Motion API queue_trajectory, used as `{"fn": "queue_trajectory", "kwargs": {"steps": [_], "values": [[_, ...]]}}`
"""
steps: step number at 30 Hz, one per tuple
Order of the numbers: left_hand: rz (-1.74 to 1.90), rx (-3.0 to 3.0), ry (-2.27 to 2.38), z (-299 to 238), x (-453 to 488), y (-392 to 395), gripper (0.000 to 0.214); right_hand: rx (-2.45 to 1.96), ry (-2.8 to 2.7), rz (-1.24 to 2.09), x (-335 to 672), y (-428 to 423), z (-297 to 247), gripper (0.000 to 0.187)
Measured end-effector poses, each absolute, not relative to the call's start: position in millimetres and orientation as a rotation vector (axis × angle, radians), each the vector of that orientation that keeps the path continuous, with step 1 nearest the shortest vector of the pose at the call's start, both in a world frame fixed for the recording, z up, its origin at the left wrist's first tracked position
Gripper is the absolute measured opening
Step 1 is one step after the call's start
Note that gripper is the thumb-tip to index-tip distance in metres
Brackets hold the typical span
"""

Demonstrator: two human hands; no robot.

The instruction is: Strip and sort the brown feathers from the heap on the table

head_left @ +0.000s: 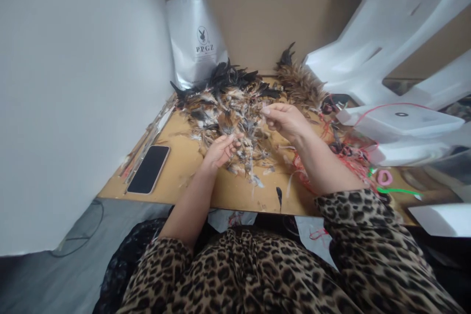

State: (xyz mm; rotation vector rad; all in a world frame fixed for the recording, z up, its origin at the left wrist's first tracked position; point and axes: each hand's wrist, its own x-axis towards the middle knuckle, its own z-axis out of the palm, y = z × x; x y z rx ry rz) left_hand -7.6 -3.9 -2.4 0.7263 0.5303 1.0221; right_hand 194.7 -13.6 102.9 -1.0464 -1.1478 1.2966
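Left hand [222, 151]: thumb and fingers pinching what I take to be the base of a brown feather [227, 121], held over the near side of the pile [209, 103]. Right hand [287, 120]: thumb and forefinger pressed together at the tips; I cannot tell whether anything fine lies between them. It sits at 2 o'clock from the left hand, raised by the pile's right side.

Clock directions below are from the pile's middle, 12 pointing away from the wearer. The pile, of loose brown, white and black feathers, lies on the bench [176, 162]. At 2 o'clock I see a brown bundle [300, 81]; at 5, a single dark feather [279, 197] near the front edge. Red strings [346, 157] lie tangled at 4, with a pink ring [384, 177] beyond them. A phone [149, 170] lies at 8, screen up. A silver bag [195, 34] stands at 11; white foam [401, 120] lies at 3.
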Motion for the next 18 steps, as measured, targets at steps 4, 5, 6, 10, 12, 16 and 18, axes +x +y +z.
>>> {"fn": "queue_trajectory", "kwargs": {"steps": [4, 5, 6, 10, 12, 16, 18], "values": [[0.979, 0.709, 0.486, 0.4, -8.7, -6.1, 0.011, -0.973, -1.167, 1.426, 173.9, -13.0, 105.9, 0.031], [0.961, 0.715, 0.485, 1.4, -9.0, -6.8, 0.011, -0.966, -1.166, 1.445, 170.1, -12.5, 104.8, 0.031], [0.942, 0.723, 0.488, 2.4, -9.2, -7.5, 0.011, -0.961, -1.162, 1.462, 167.0, -11.8, 103.0, 0.03], [0.871, 0.753, 0.505, 3.8, -8.9, -10.0, 0.012, -0.931, -1.125, 1.518, 161.6, -9.4, 94.8, 0.027], [0.85, 0.755, 0.5, 2.9, -8.7, -10.6, 0.013, -0.919, -1.1, 1.53, 162.2, -8.8, 92.4, 0.027], [0.816, 0.726, 0.502, 1.4, -9.6, -10.7, 0.013, -0.927, -1.029, 1.514, 167.2, -9.7, 91.4, 0.028], [0.823, 0.693, 0.483, 2.0, -10.6, -10.6, 0.013, -0.933, -1.015, 1.491, 170.7, -11.4, 91.1, 0.029]]}}
